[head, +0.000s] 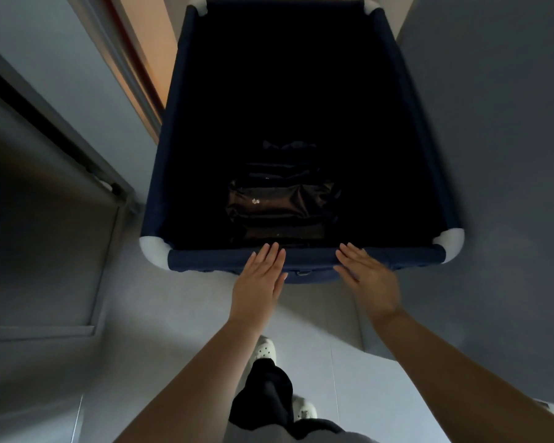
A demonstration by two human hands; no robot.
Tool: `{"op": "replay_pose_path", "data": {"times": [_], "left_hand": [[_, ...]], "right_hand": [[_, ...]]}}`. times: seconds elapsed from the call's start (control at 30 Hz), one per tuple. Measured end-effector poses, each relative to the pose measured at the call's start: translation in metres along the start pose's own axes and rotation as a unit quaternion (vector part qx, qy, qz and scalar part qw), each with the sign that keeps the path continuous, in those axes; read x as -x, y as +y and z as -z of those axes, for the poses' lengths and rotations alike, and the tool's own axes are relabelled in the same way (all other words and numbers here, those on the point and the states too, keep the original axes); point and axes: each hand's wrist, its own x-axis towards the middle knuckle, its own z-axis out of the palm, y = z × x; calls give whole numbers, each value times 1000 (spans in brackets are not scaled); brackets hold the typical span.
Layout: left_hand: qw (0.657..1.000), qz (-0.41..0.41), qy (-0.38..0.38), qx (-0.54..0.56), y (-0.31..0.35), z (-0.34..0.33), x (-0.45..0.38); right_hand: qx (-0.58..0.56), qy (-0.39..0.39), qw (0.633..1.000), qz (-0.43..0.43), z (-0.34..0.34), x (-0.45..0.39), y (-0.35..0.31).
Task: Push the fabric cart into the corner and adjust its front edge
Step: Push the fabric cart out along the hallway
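A tall navy fabric cart (314, 260) with white corner caps fills the middle of the head view, seen from above. Its inside is very dark, with a dark shiny bag (282, 203) at the bottom. My left hand (261, 276) lies flat on the cart's near front edge, fingers straight and together. My right hand (367, 273) rests flat on the same edge, further right, fingers slightly spread. Neither hand grips anything.
A grey wall (493, 123) runs close along the cart's right side. On the left are a grey door (45, 219) and a door frame (135, 75) with an orange strip. My feet in white clogs (266, 348) stand on the pale floor below.
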Motion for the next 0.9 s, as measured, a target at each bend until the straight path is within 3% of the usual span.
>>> {"op": "replay_pose_path", "data": {"times": [0.2,0.37,0.63,0.9], "left_hand": [[1000,4,22,-2,-16,-2,-51],[999,12,-34,-36,-32,-2,-84],[997,-1,-60,-54,-57,-1,-151],[994,25,-76,-76,-78,-1,-230]], "right_hand": [[-12,15,1000,-19,-13,-48,7],[-26,34,999,-14,-21,-83,15],[-59,26,998,-3,-26,-147,27],[-19,54,996,66,-30,-227,50]]}}
